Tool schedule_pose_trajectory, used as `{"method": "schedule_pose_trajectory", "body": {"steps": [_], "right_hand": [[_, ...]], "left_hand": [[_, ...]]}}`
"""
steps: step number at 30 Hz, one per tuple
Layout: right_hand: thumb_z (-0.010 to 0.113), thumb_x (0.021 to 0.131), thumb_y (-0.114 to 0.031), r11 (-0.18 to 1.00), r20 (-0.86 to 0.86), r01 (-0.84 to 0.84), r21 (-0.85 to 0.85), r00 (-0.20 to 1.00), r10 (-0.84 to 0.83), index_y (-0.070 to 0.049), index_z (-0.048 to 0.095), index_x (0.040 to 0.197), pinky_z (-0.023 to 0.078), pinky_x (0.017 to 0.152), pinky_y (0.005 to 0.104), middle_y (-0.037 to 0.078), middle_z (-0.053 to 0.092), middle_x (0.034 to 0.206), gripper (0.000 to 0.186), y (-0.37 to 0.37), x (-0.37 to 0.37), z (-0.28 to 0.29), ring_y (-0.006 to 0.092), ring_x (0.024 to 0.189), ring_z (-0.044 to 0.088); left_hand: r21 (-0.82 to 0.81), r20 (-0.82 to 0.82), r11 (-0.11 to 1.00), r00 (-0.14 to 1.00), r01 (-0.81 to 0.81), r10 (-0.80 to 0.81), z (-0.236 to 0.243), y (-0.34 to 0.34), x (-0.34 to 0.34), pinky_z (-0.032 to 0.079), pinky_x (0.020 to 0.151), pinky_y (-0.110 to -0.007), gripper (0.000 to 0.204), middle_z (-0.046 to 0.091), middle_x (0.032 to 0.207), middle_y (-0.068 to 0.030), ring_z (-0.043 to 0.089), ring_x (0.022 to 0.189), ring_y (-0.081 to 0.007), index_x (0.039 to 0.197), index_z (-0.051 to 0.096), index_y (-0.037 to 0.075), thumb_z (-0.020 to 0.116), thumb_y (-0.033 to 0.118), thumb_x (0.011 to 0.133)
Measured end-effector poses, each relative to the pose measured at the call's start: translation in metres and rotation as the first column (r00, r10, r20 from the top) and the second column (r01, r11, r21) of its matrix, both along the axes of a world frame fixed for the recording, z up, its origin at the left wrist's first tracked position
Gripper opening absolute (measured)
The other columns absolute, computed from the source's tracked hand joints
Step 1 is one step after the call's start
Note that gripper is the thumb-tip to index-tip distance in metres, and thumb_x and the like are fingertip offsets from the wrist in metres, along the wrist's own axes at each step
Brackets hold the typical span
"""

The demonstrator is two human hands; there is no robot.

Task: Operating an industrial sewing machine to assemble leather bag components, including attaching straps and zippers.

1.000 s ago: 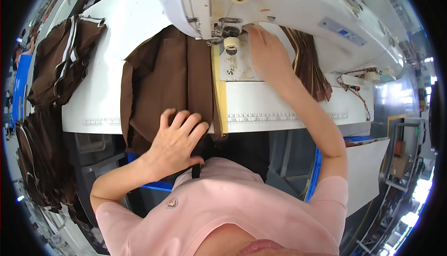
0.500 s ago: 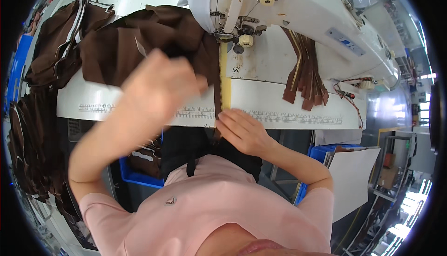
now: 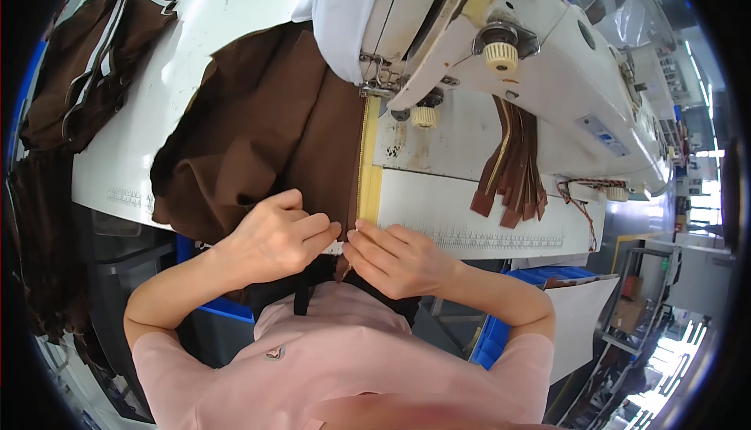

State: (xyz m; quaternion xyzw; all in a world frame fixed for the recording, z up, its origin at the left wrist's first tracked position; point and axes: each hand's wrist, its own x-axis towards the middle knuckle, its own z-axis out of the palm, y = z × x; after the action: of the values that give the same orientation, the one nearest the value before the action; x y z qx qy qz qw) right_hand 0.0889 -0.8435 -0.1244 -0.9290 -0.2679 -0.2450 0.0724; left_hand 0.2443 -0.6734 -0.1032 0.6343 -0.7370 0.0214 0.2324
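A brown fabric piece [image 3: 258, 133] lies spread on the white sewing table, its right edge beside a brown zipper [image 3: 360, 164] that runs from the presser foot [image 3: 379, 88] toward me. My left hand [image 3: 285, 234] is closed on the fabric's near edge, fingers curled in a pinch. Close beside it, my right hand [image 3: 399, 259] pinches the zipper's near part at the table's front edge. The zipper's tail [image 3: 343, 270] hangs below the hands. A yellow strip [image 3: 370, 188] lies along the zipper's right side. The fingertips hide the exact grip points.
The sewing machine [image 3: 540, 78] stands at the back right, a white cloth [image 3: 344, 16] draped at its left. Several brown zippers [image 3: 512, 164] lie under its arm. Brown pieces with white trim [image 3: 86, 70] are piled at the far left. Blue bins [image 3: 493, 336] sit below the table.
My left hand has come down from above the fabric to its near edge, beside my right hand. The bunched fabric now lies flatter and reaches closer to me. The whole view has shifted somewhat.
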Motion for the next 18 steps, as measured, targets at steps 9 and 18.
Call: {"method": "schedule_pose_trajectory", "body": {"steps": [9,18], "right_hand": [[0.063,0.075,-0.012,1.0,-0.027,0.016,-0.015,1.0,-0.017,-0.001,0.067,0.089,0.045,0.062,0.0262,0.011,0.066,0.093,0.019,-0.021,0.031,0.001,0.0238,0.094,0.066],[0.063,0.071,-0.01,0.998,-0.006,0.03,-0.05,1.0,-0.031,-0.001,0.067,0.089,0.05,0.066,0.0282,0.011,0.065,0.093,0.021,-0.046,0.06,-0.002,0.0243,0.092,0.065]], "left_hand": [[-0.085,0.03,0.996,0.999,0.025,-0.022,-0.006,-0.032,0.036,0.038,0.062,-0.028,0.018,0.049,0.065,-0.001,0.051,0.054,-0.0134,0.081,0.067,0.001,0.063,0.009,0.066],[-0.096,0.064,0.994,0.997,0.06,-0.054,-0.009,-0.064,0.071,0.038,0.062,-0.029,0.017,0.05,0.065,-0.0017,0.05,0.054,-0.0152,0.079,0.068,0.002,0.064,0.009,0.064]]}}
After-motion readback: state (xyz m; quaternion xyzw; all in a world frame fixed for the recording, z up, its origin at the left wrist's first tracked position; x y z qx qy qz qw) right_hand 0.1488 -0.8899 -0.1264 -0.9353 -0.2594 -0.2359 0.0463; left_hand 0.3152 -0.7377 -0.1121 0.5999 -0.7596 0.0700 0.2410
